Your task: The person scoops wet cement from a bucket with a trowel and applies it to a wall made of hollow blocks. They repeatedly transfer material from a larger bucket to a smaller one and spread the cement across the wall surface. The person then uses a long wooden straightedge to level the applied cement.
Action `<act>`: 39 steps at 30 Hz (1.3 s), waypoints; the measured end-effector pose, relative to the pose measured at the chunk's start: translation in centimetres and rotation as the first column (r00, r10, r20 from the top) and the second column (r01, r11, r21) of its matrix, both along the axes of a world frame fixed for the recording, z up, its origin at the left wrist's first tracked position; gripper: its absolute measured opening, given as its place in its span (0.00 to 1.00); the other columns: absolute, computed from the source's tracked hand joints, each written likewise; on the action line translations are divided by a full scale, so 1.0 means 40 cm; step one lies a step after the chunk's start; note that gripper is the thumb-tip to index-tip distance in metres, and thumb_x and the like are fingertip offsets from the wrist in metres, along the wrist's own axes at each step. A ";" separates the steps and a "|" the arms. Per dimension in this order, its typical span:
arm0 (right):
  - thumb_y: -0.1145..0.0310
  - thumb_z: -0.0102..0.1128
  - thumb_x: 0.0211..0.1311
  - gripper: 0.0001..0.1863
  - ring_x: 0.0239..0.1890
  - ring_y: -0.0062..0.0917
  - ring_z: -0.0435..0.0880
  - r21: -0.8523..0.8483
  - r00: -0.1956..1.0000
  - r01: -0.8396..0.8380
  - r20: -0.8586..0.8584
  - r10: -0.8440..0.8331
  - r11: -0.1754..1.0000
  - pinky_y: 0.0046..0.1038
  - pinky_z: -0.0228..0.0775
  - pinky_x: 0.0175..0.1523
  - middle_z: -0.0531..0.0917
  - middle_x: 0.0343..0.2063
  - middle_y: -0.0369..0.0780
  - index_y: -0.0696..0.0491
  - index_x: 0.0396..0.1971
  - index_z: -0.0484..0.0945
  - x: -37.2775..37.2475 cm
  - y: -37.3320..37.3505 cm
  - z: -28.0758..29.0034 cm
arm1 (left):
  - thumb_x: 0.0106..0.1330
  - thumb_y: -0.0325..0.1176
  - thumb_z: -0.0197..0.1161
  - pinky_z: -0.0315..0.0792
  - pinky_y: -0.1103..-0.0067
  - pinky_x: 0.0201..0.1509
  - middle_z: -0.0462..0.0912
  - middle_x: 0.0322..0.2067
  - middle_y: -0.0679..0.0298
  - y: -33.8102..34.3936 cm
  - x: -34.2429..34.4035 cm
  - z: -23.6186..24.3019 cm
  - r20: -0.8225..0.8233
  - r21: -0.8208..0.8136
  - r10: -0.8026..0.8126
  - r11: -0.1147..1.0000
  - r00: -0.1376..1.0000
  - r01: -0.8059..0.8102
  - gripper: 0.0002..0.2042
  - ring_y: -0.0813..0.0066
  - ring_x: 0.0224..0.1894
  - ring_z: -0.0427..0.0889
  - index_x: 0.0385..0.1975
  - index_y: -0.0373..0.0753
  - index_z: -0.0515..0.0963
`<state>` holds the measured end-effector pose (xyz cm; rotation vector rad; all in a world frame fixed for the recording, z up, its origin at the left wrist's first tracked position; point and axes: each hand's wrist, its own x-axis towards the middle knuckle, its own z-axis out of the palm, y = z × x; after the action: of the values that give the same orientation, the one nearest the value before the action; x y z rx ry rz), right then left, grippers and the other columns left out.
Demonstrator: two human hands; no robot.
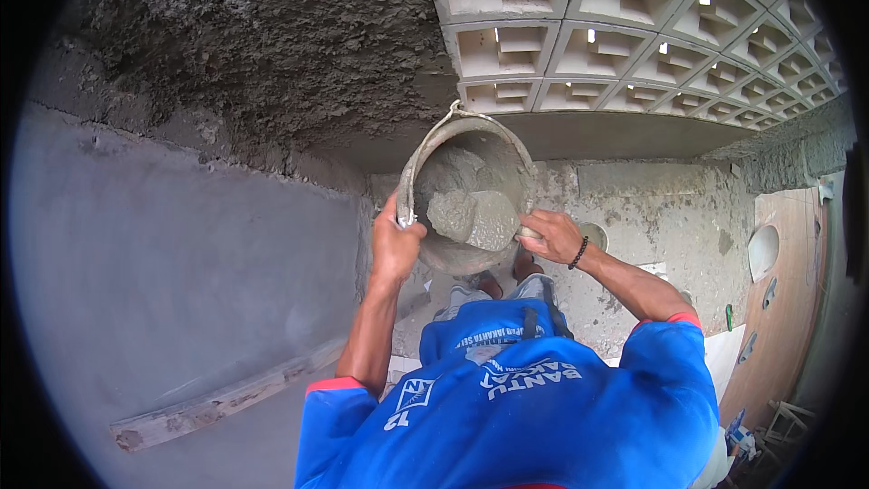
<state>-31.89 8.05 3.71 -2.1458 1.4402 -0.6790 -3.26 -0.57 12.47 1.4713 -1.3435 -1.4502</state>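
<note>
In the head view, the left hand (396, 243) was wrapped firmly over the left rim of a mortar-caked bucket (451, 256), which hung between both hands, while the right hand (552, 237), fingers curled closed, gripped a pale handle (528, 233) (its other end was unclear) beside wet grey mortar (453, 215) inside.

The floor (665, 249) is rough grey-beige concrete, blotched with darker stains. Nearer its left edge stand the person's feet (526, 264), partly hidden. To their right sits a round container (596, 235), also half covered from view. Toward the right edge, a small green object (729, 316) lies near a pale sheet (723, 360). Along that edge stretches a brown, wood-coloured surface (780, 217), carrying dark sandals (769, 293) and a pale rounded piece (763, 252).
</note>
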 end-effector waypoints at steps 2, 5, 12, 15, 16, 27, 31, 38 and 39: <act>0.63 0.67 0.55 0.20 0.29 0.41 0.81 -0.065 0.999 -0.005 -0.044 0.003 0.998 0.40 0.74 0.34 0.79 0.27 0.44 0.54 0.47 0.79 -0.005 -0.026 0.017 | 0.49 0.11 0.54 0.68 0.84 0.51 0.80 0.46 0.63 -0.007 0.012 -0.035 -0.079 -0.042 0.033 0.998 0.996 -0.037 0.34 0.77 0.44 0.77 0.63 0.34 0.70; 0.62 0.67 0.56 0.21 0.29 0.42 0.82 -0.038 0.999 0.020 -0.038 -0.021 0.999 0.40 0.74 0.34 0.81 0.28 0.45 0.55 0.48 0.79 -0.002 -0.079 0.055 | 0.48 0.11 0.52 0.71 0.80 0.51 0.80 0.48 0.60 -0.010 0.032 -0.055 -0.119 0.016 0.111 0.994 0.987 -0.110 0.33 0.73 0.47 0.78 0.61 0.31 0.70; 0.67 0.66 0.54 0.22 0.38 0.50 0.83 0.011 0.999 0.037 -0.024 -0.037 0.999 0.41 0.76 0.43 0.83 0.38 0.53 0.59 0.48 0.76 -0.007 -0.236 0.206 | 0.47 0.12 0.54 0.66 0.85 0.41 0.76 0.37 0.69 0.013 0.100 -0.165 -0.181 0.071 0.326 0.945 0.928 -0.319 0.30 0.80 0.36 0.71 0.56 0.34 0.73; 0.67 0.67 0.53 0.25 0.40 0.52 0.82 0.134 0.979 0.169 -0.135 -0.151 0.976 0.42 0.75 0.45 0.83 0.38 0.55 0.59 0.50 0.73 0.010 -0.300 0.297 | 0.47 0.12 0.54 0.66 0.84 0.42 0.75 0.38 0.69 0.041 0.148 -0.230 -0.140 0.100 0.405 0.913 0.903 -0.394 0.30 0.79 0.36 0.71 0.56 0.34 0.73; 0.67 0.67 0.52 0.25 0.41 0.53 0.81 0.144 0.981 0.162 -0.129 -0.144 0.976 0.45 0.73 0.46 0.82 0.37 0.56 0.59 0.49 0.71 0.004 -0.328 0.302 | 0.47 0.11 0.53 0.68 0.83 0.45 0.78 0.41 0.66 0.052 0.167 -0.243 -0.107 0.113 0.414 0.908 0.904 -0.403 0.30 0.77 0.40 0.74 0.56 0.33 0.73; 0.61 0.63 0.56 0.18 0.36 0.50 0.83 0.141 0.858 0.169 -0.509 -0.075 0.975 0.46 0.73 0.45 0.83 0.27 0.54 0.58 0.41 0.79 -0.010 -0.552 0.377 | 0.44 0.09 0.51 0.69 0.79 0.55 0.81 0.47 0.59 0.168 0.309 -0.363 -0.070 0.217 0.611 0.781 0.789 -0.585 0.34 0.67 0.48 0.79 0.58 0.33 0.72; 0.61 0.61 0.59 0.16 0.36 0.50 0.83 0.114 0.811 0.163 -0.582 -0.067 0.980 0.46 0.73 0.45 0.84 0.26 0.53 0.58 0.40 0.80 0.031 -0.586 0.467 | 0.42 0.10 0.51 0.69 0.78 0.55 0.80 0.48 0.60 0.188 0.339 -0.406 -0.045 0.195 0.612 0.780 0.790 -0.594 0.36 0.67 0.49 0.78 0.59 0.35 0.71; 0.59 0.64 0.58 0.20 0.40 0.47 0.84 0.116 0.820 0.125 -0.572 -0.037 0.985 0.45 0.73 0.47 0.84 0.32 0.54 0.57 0.45 0.82 -0.013 -0.658 0.605 | 0.43 0.10 0.52 0.69 0.79 0.51 0.79 0.45 0.62 0.197 0.355 -0.441 -0.065 0.219 0.623 0.771 0.780 -0.598 0.34 0.70 0.46 0.77 0.58 0.35 0.71; 0.59 0.65 0.58 0.20 0.40 0.46 0.84 0.119 0.828 0.128 -0.559 -0.040 0.985 0.44 0.73 0.47 0.84 0.33 0.54 0.57 0.45 0.82 -0.028 -0.661 0.626 | 0.43 0.10 0.51 0.69 0.80 0.51 0.79 0.44 0.62 0.193 0.353 -0.437 -0.066 0.234 0.627 0.766 0.776 -0.599 0.34 0.70 0.45 0.77 0.58 0.34 0.71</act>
<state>-33.00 -18.40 28.74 -2.2680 1.8140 0.0601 10.87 7.16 -5.03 1.6895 -0.5346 -1.2303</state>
